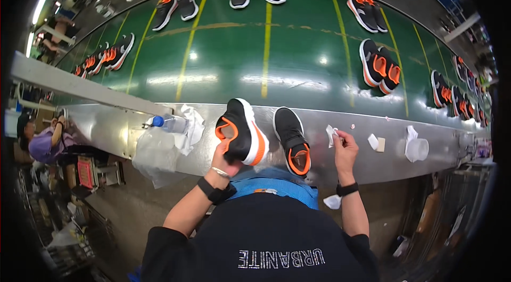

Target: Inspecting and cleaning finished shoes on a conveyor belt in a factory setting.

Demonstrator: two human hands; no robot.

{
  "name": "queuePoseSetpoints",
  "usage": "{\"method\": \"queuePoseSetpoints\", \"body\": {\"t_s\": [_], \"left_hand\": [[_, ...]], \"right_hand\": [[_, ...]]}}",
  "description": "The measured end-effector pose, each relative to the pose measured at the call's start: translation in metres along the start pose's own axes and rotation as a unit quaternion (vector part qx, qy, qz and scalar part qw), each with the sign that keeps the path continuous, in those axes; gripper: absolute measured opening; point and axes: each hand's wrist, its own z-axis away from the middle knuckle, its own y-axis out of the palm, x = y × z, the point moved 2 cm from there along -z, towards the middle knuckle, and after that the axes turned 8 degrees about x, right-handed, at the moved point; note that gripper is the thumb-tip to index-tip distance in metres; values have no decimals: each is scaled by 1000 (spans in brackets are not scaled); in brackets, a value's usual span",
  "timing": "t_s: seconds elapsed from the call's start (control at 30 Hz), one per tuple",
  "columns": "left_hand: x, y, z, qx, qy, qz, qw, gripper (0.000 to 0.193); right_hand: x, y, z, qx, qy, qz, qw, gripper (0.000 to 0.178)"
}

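My left hand [222, 164] grips a black sneaker [240, 132] by its heel end. Its orange lining shows, and its white and orange sole faces right. The fingers are partly hidden under the shoe. A matching black sneaker [290, 132] rests on the metal ledge [314, 122] to the right of it, toe pointing away from me and orange opening toward me. Further right, my right hand [346, 153] pinches a small crumpled white cloth or tissue [330, 135] between thumb and fingers, above the ledge.
Beyond the ledge runs a green conveyor belt [229, 64] with yellow lines, carrying several sneaker pairs. A clear plastic bag [154, 149], a blue-capped bottle [173, 123] and white paper [192, 129] lie left. A translucent cup [417, 150] stands right. A grey bar [90, 85] slants over the belt. Co-workers are left and across.
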Motion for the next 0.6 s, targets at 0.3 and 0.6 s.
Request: {"method": "queuePoseSetpoints", "body": {"t_s": [0.3,0.6], "left_hand": [[5,-7,-11,-31,48,6,998,17],[-6,27,9,-49,93,-75,992,15]], "right_hand": [[133,117,44,240,-240,-51,939,15],[115,123,6,156,0,-230,961,7]]}}
